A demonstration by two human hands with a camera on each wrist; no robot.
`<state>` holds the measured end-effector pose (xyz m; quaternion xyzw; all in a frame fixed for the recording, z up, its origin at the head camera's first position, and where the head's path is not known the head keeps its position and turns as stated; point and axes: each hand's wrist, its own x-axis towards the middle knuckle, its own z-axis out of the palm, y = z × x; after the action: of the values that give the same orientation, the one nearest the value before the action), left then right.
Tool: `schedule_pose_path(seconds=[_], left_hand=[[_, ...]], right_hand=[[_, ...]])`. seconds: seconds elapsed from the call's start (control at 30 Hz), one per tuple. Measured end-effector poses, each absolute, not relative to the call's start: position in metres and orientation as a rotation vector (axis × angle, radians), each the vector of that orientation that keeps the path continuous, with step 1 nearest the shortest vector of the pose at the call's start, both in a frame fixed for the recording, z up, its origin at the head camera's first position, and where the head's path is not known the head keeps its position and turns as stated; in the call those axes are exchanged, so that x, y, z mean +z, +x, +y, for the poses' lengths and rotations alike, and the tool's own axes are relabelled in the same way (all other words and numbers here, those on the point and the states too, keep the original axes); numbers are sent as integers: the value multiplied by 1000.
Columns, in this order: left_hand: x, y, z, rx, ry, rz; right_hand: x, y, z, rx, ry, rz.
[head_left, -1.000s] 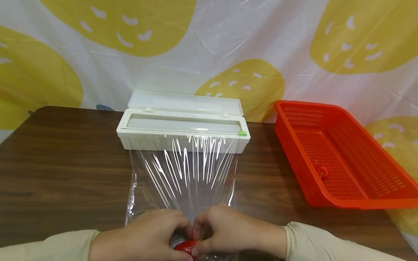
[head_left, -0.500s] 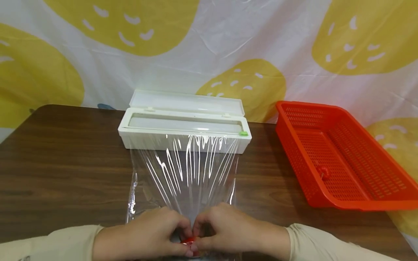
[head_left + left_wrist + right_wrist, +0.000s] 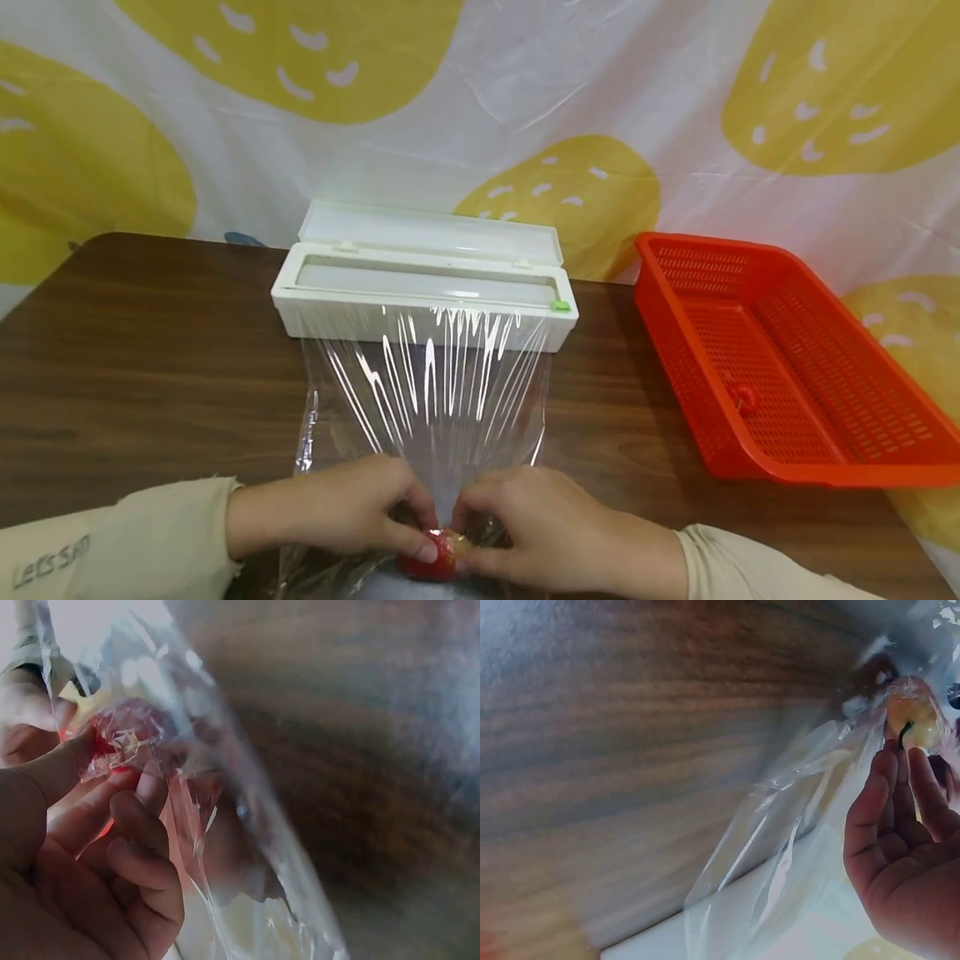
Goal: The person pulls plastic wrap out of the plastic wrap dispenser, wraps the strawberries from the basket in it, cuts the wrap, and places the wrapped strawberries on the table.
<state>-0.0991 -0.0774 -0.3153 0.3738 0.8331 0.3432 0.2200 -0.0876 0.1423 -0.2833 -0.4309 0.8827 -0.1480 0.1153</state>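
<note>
A red-and-yellow apple with a short dark stem, wrapped in clear cling film, is at the bottom middle of the head view. My left hand pinches its red side between thumb and fingers. On the yellow end, my right hand pinches it too; the right wrist view shows fingertips at the stem end of the apple. Pleated and taut, the film runs from the hands back to a white dispenser box. Crumpled film covers the apple in the left wrist view.
The dispenser's lid stands raised, and a green slider sits at its right end. To the right is a red perforated basket with a small red item inside. A lemon-patterned cloth hangs behind the brown table.
Both hands have moved slightly up and apart at the fingertips, so more of the apple shows between them. It has shifted a little toward the dispenser. The film stays stretched from the box.
</note>
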Motion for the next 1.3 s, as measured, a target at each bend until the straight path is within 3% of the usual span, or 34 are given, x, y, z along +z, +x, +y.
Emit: schedule_pose_path(seconds=[0.3,0.53,0.9,1.3], left_hand=[[-315,-106,-77,948,965,2217],[-309,-110,-75,902,958,2200],[-315,-109,-74,1053,870,2100],[-307,-113,-69,835,1000,2147]], right_hand=[[-285,-105,145,-587,-1084,2507],[-283,-99,151,-560,-986,2549],[-285,-100,161,-465,-997,2450],[-256,-115,179,-473,-910,2278]])
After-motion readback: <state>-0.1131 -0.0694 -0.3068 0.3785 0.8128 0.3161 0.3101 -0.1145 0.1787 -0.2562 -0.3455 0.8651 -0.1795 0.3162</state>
